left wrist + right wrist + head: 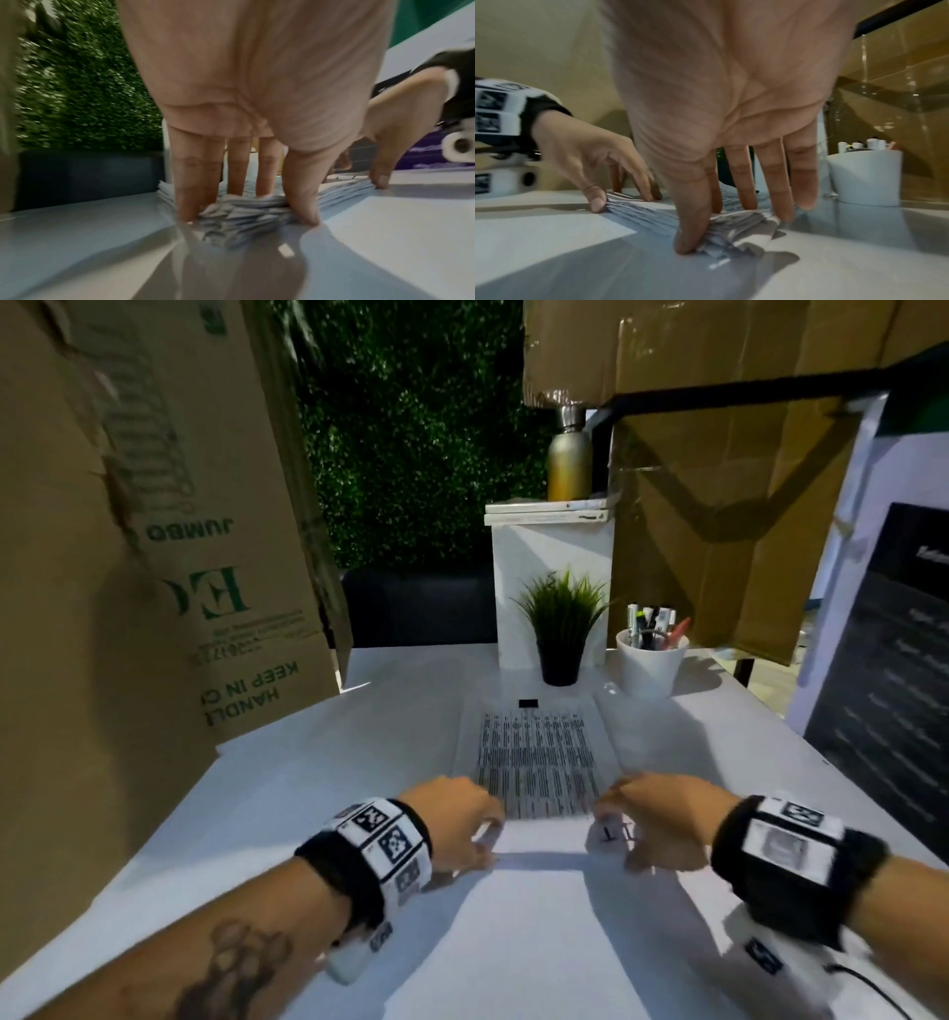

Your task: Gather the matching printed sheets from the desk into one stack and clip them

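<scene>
Squaring step: left hand [454, 819] and right hand [649, 819] pinch the near corners of the printed sheets [536, 762], edges uneven. Next: fetch the black clip [528, 703] beyond them.

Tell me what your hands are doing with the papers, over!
Left hand and right hand pinch the near corners of the printed stack. Stack flat on desk, edges uneven. Black clip waits beyond it. Nothing in the way.

Dim, blurred wide-angle frames; hard shadows
</scene>
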Demonstrator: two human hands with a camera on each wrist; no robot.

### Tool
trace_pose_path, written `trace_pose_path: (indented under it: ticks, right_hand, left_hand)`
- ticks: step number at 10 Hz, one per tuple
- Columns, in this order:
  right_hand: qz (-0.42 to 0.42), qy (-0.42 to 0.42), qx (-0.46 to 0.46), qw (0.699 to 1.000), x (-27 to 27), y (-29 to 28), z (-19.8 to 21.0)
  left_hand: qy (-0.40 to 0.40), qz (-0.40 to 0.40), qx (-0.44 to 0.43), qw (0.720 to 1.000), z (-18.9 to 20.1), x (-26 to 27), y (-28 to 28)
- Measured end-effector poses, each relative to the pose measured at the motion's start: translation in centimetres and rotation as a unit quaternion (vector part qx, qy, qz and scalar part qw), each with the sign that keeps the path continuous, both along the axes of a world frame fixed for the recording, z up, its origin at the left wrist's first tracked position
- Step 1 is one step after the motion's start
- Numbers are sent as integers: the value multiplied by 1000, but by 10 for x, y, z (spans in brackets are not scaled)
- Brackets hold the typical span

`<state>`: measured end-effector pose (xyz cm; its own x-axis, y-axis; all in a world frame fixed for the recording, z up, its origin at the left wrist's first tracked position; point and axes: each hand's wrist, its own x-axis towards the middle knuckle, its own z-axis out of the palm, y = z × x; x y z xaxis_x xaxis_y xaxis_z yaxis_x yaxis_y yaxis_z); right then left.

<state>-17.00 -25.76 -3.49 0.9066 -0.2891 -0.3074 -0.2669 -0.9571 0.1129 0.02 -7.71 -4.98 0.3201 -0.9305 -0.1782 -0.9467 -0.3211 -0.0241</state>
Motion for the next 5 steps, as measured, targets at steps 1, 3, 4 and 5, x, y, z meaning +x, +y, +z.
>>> trace_pose_path:
  ticks: [1,3,4,5]
  right_hand:
    - [-24,-10,7,1000,34,-15,0]
    - [-76,-36,33,996,59,-23,-5]
    - [-79,-65,60,993,48,-21,-1]
    - [-61,-170,135,974,12,-8,14]
  left_hand:
    - [3,21,-9,1000,-5,29,-27]
    - [31,71,-40,996,-12,52,-40]
    - [31,57,-53,996,-8,46,-28]
    - [71,38,-74,994,5,21,2]
